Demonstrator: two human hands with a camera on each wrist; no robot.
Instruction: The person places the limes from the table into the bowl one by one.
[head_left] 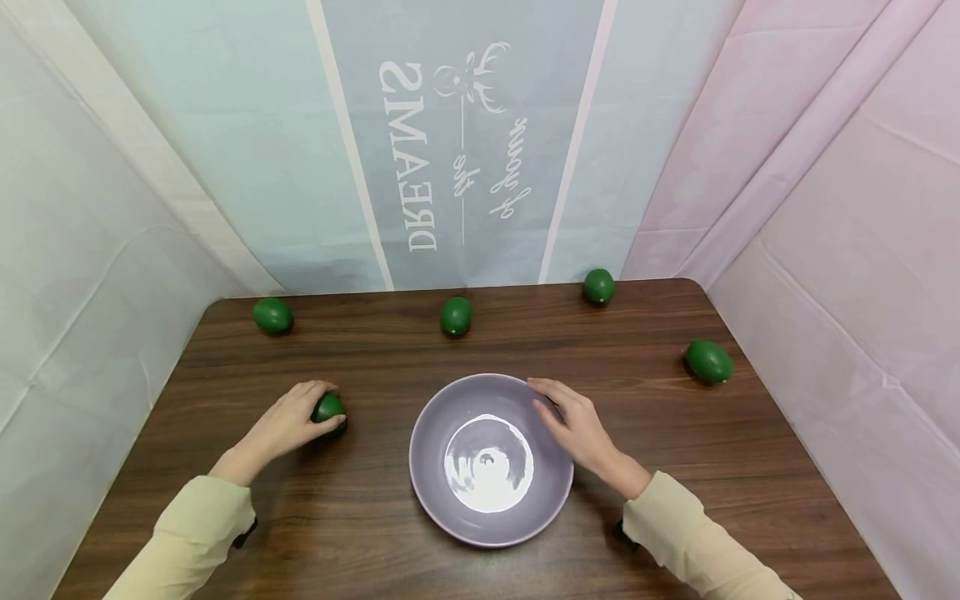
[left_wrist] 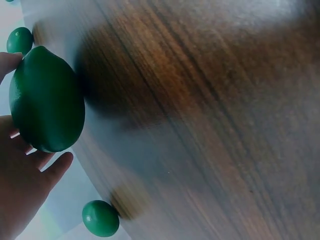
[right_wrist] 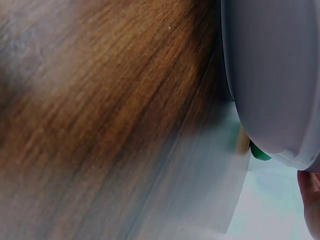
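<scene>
Left hand [head_left: 288, 419], half-curled, grips lime [head_left: 327, 408]; relaxed right hand [head_left: 579, 423] touches bowl [head_left: 432, 454].

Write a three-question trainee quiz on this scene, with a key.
1. How many green fruits show in the head view?
2. Which thing are the right fingers nearest to: (a) a fruit, (b) the bowl, (c) the left sleeve?
3. True or false: a fruit lies inside the bowl.

Key:
1. Five.
2. (b); they are at its rim.
3. False; none shows inside it, though the left fingers are around a fruit beside it.
</scene>
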